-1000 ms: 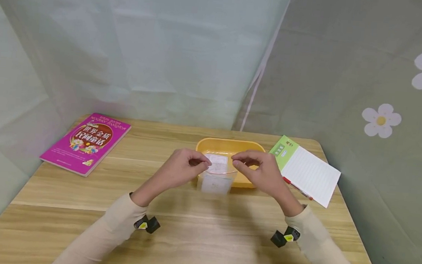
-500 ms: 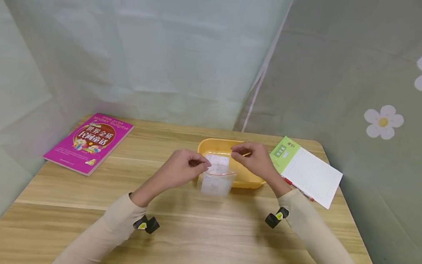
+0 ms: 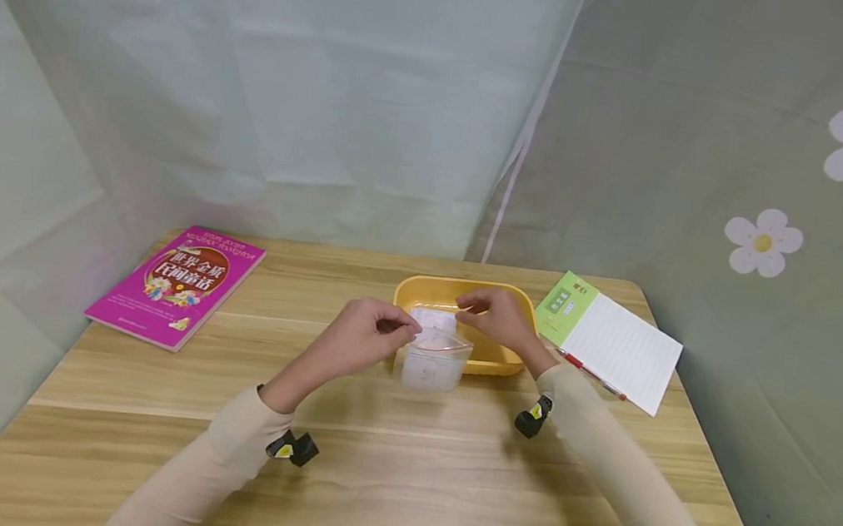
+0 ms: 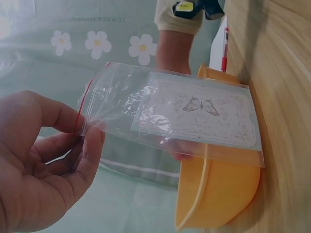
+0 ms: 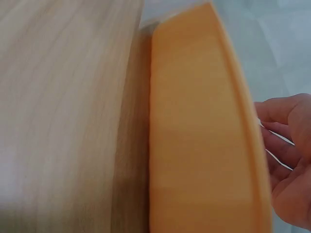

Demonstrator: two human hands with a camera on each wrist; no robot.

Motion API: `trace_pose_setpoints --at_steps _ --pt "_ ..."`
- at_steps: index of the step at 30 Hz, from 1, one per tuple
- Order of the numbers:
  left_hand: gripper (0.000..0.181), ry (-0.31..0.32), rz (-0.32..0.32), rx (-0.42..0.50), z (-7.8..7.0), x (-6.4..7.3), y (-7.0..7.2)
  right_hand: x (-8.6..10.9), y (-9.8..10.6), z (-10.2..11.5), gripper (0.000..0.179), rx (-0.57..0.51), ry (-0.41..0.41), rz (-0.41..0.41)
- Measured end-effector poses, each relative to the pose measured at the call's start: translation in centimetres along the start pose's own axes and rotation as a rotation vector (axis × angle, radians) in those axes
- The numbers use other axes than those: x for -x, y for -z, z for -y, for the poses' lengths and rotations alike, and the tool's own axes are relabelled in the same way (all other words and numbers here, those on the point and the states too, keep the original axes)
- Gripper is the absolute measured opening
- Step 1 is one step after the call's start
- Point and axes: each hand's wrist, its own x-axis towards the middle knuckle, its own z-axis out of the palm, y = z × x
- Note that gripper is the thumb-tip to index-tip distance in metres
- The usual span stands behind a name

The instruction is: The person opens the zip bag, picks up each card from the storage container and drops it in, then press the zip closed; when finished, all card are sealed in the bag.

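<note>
My left hand point(image 3: 373, 334) pinches a clear zip bag point(image 4: 121, 104) by the corner of its red-lined mouth. Inside the bag lies a pale card point(image 4: 194, 109) printed with a butterfly and a frame. The bag hangs at the near side of a yellow plastic tray point(image 3: 487, 367). Over the tray's inside is my right hand point(image 3: 503, 316), its fingers loosely bent with nothing seen between them. A white printed piece point(image 3: 441, 318) shows in the tray just left of those fingers, partly hidden behind the bag.
At the left back of the wooden table point(image 3: 371, 492) lies a magenta book point(image 3: 179, 285). Right of the tray are a lined notepad point(image 3: 621, 343) with a green header and a red-capped pen point(image 3: 592, 373). Grey-green fabric point(image 3: 330, 105) hangs behind the table.
My right hand has left the bag's mouth, lifted back over the tray, and then lowered into it. The left hand stays put, still pinching the bag.
</note>
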Motion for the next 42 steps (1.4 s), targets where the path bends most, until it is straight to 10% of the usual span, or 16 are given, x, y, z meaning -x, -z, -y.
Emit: trace_pose_setpoints --at_steps 23,42 --pt "0.013 0.01 0.005 0.01 0.1 -0.2 -0.2 -1.8 -2.1 -1.9 0.027 0.081 -0.099 0.068" --pt "0.014 0.014 0.015 0.002 0.0 -0.2 -0.2 -2.1 -2.6 -2.2 0.02 0.138 -0.029 0.073"
